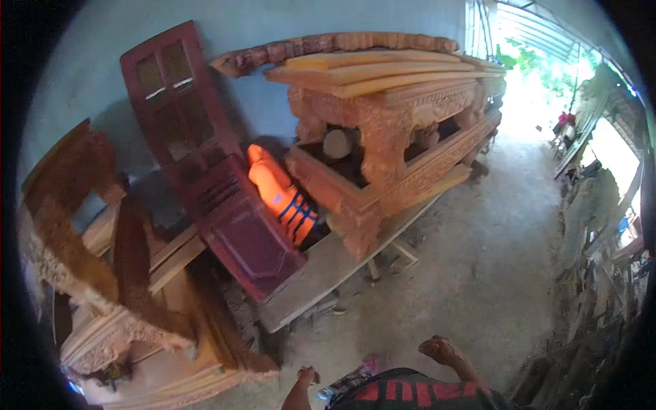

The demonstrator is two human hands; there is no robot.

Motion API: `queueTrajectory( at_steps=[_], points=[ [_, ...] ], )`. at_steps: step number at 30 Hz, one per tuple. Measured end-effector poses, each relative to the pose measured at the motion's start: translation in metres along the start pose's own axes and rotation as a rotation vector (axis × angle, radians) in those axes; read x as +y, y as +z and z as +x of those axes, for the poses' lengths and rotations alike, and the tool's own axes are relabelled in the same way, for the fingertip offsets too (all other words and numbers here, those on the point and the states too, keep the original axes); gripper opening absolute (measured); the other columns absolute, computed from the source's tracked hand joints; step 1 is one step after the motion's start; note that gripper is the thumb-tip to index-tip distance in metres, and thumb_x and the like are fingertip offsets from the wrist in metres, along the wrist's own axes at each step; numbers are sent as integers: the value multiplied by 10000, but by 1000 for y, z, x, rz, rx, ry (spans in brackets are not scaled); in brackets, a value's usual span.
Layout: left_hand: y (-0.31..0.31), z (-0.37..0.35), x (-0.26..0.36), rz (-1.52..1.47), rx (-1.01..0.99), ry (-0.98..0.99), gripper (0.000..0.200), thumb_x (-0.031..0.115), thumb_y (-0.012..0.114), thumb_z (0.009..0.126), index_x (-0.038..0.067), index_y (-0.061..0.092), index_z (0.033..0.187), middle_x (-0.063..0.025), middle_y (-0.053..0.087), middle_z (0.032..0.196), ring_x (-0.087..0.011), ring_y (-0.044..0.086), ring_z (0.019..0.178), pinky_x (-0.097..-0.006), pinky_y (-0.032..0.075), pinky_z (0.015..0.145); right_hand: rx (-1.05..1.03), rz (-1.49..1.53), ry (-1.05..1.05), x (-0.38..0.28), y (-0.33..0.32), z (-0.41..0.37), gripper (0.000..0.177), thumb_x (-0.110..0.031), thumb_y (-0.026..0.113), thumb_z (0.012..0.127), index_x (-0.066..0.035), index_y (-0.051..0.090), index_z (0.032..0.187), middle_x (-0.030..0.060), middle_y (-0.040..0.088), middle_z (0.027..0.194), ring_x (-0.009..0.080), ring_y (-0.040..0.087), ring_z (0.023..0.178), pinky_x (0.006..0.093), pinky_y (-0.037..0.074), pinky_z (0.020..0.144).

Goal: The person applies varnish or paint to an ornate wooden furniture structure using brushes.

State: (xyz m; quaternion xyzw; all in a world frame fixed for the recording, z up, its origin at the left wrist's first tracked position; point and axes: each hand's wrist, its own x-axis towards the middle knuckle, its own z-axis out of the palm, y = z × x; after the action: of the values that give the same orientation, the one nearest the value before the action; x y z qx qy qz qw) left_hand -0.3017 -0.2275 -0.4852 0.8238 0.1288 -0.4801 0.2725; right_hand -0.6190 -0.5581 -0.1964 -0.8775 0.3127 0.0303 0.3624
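My left hand (307,374) hangs low in front of my body with its fingers curled, and nothing shows in it. To the right, my right hand (437,348) is held above the concrete floor, fingers folded in and no object visible in them. Neither hand touches the furniture. Ahead stands a carved wooden table (386,143) with planks (383,72) stacked on top. A dark red panelled door (239,229) leans against the wall, and an orange life jacket (277,188) with dark straps rests between the two.
Carved wooden furniture (89,273) fills the left side. A long board (321,273) lies low under the door and table. The concrete floor (499,239) runs toward a bright opening at the back right. Wood scraps (581,294) line the right edge.
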Motion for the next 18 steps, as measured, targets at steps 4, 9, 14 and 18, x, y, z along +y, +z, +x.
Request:
queueTrajectory(
  at_steps=[4, 9, 14, 18],
  points=[
    [56, 42, 71, 80, -11, 306, 469, 430, 423, 893, 37, 591, 1085, -179, 617, 1075, -290, 633, 912, -418, 527, 741, 93, -39, 195, 49, -51, 30, 267, -302, 570, 917, -76, 677, 1012, 98, 668, 981, 241, 612, 948, 369, 494, 851],
    [122, 14, 209, 279, -69, 945, 367, 375, 446, 867, 78, 634, 975, -161, 654, 949, -329, 629, 859, -448, 477, 769, 17, 197, 382, 62, -93, 58, 336, -359, 527, 935, -75, 654, 1061, 146, 651, 960, 288, 590, 985, 399, 469, 850],
    [182, -58, 318, 553, -41, 1364, 414, 415, 442, 916, 52, 632, 973, -136, 645, 849, -275, 626, 791, -416, 477, 764, 268, 92, 231, 104, -89, 93, 289, -300, 490, 951, -57, 643, 978, 112, 626, 841, 241, 587, 803, 368, 468, 708],
    [196, -123, 357, 94, -384, 993, 440, 434, 435, 934, 51, 648, 967, -90, 658, 853, -235, 625, 808, -392, 481, 772, 452, 4, 42, 115, -111, 121, 312, -268, 454, 967, -40, 642, 865, 66, 601, 700, 185, 559, 604, 339, 463, 590]
  ],
)
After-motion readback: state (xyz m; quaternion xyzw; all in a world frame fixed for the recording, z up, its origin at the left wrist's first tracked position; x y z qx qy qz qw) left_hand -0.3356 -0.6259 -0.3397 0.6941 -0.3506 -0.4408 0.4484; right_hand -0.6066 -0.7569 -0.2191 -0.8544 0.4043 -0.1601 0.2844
